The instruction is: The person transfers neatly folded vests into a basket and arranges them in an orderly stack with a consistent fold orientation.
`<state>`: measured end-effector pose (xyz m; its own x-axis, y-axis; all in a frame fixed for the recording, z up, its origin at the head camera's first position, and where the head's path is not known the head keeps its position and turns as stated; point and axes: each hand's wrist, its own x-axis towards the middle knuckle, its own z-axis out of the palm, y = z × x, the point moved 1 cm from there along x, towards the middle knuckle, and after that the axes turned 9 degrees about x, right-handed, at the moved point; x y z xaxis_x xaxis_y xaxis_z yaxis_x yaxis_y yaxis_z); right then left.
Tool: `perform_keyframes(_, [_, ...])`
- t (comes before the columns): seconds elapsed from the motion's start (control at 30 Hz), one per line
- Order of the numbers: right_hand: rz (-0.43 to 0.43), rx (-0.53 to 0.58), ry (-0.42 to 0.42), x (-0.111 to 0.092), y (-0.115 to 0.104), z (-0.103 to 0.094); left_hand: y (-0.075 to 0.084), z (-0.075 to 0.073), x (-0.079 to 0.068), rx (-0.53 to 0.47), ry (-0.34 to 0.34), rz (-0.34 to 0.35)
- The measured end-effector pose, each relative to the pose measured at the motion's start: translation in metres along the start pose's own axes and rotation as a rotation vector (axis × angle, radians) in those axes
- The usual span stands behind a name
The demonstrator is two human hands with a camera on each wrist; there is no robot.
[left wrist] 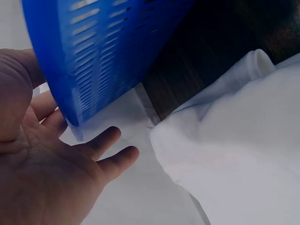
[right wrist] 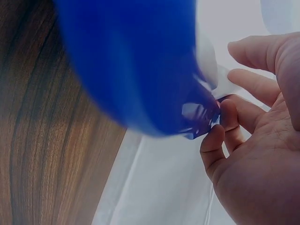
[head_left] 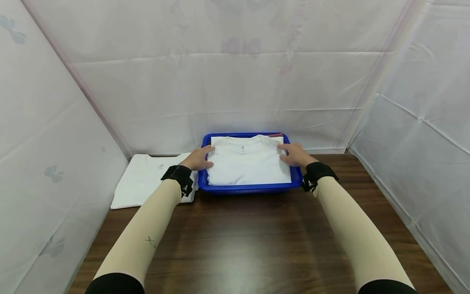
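A folded white T-shirt (head_left: pixel 249 161) lies flat, neckline to the back, in a blue plastic basket (head_left: pixel 249 189) with slotted sides. My left hand (head_left: pixel 199 158) straddles the basket's left rim. Its thumb and index finger reach the shirt's left edge, while two extended fingers show outside the rim in the left wrist view. At the right rim, my right hand (head_left: pixel 295 154) has thumb and index finger stretched toward the shirt's right edge. Its lower fingers (right wrist: pixel 213 145) bend loosely beside the rim. What lies beneath the shirt is hidden.
Left of the basket, another white folded T-shirt (head_left: pixel 141 179) lies on the dark wooden table (head_left: pixel 235 237), partly covered by my left arm. A reddish-brown item (head_left: pixel 275 135) shows at the basket's back right. White sheeting (head_left: pixel 235 81) encloses the table's back and sides.
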<state>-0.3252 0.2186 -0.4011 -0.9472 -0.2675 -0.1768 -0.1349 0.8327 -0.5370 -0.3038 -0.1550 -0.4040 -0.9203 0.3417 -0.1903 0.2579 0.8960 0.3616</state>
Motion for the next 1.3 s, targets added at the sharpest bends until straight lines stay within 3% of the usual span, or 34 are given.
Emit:
perform_keyframes(0.43, [0.032, 0.01, -0.01, -0.002, 0.003, -0.002, 0.001, 0.006, -0.003, 0.048, 0.017, 0.057])
perform_keyframes(0.83, [0.038, 0.025, -0.019, -0.002, 0.001, 0.0, -0.007, 0.011, -0.003, 0.04, 0.049, 0.052])
perform_keyframes(1.1, [-0.094, 0.099, 0.062, -0.007, 0.003, -0.006, -0.024, 0.008, -0.016, -0.045, 0.195, 0.04])
perform_keyframes(1.3, [-0.125, 0.141, 0.104, -0.013, 0.01, -0.008, -0.046, 0.007, -0.028, -0.079, 0.301, -0.001])
